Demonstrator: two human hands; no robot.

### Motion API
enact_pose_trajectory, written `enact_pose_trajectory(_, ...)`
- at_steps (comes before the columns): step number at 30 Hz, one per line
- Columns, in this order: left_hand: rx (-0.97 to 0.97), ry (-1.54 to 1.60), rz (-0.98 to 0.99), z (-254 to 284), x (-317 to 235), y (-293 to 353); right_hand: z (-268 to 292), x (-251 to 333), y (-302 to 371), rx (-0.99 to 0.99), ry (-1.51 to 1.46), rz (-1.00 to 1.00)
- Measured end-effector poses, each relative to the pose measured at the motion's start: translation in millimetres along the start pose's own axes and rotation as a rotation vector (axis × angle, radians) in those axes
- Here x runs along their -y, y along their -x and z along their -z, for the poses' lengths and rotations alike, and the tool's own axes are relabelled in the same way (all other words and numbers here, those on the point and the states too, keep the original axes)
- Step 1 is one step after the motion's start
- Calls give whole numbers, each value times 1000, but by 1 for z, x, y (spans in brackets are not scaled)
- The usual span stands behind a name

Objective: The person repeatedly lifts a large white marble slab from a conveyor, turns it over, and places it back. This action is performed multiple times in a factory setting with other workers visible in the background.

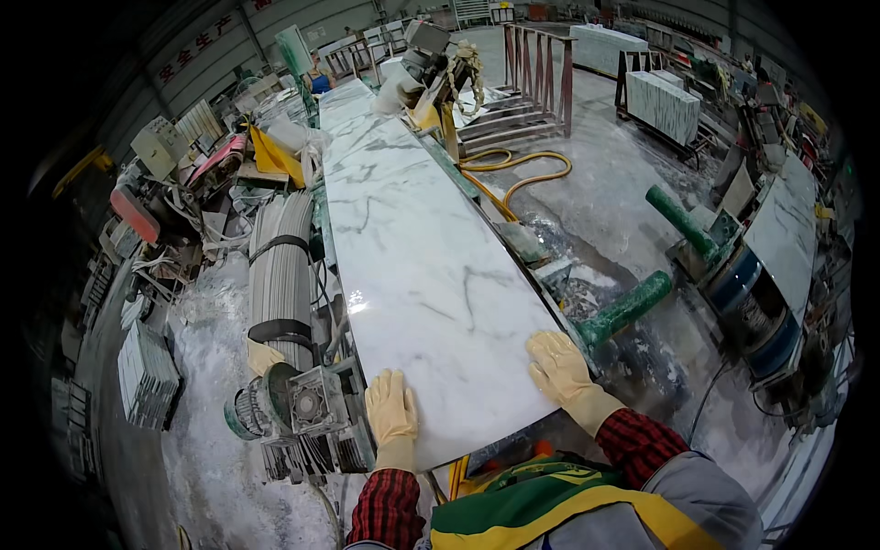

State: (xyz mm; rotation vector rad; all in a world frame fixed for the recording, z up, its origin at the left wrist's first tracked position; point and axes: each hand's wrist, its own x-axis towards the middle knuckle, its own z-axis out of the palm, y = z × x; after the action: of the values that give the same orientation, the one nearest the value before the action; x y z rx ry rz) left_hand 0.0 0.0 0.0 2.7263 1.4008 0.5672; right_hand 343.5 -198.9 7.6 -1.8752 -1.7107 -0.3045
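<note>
A long white marble slab (431,275) with grey veins stretches away from me, its near end between my hands. Cream rubber gloves cover both hands. My left hand (391,410) lies on the slab's near left edge, fingers stretched out and pointing away from me. On the near right edge rests my right hand (557,368), fingers extended over the polished face. Neither hand wraps round anything; the palms' undersides are hidden. Just left of my left hand sits a grey motor with a gearbox (316,401). A green roller (625,309) juts out beyond my right hand.
A yellow hose (522,174) loops on the wet floor right of the slab, near a reddish metal rack (541,82). At far right stands a blue drum (753,302). Stacked stone pieces (147,376) lie on the left floor. A machine (431,64) stands over the slab's far part.
</note>
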Motion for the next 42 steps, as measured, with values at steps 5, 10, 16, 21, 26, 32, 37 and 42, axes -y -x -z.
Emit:
enact_pose_trajectory(5, -1, -3, -5, -1, -5, 6, 5, 4, 8, -3, 19, -18)
enact_pose_trajectory(10, -19, -7, -18, 1, -5, 6, 9, 6, 8, 10, -19, -30)
enact_pose_trajectory(16, -26, -2, -30, 2, -3, 9, 7, 8, 11, 3, -14, -32)
enact_pose_trajectory(21, -12, 11, -14, 3, -5, 12, 10, 8, 14, -16, -30, -15)
enact_pose_trajectory(26, -36, 0, -21, 4, -7, 15, 10, 9, 17, 2, -40, -25)
enact_pose_trajectory(32, -14, 23, -24, 9, -11, 16, 17, 13, 19, -18, -33, -19)
enact_pose_trajectory(37, -15, 11, -4, 10, -12, 21, 17, 15, 24, -27, -10, -11)
enact_pose_trajectory(42, -21, 13, -17, 7, -12, 24, 20, 21, 32, -21, 10, -22)
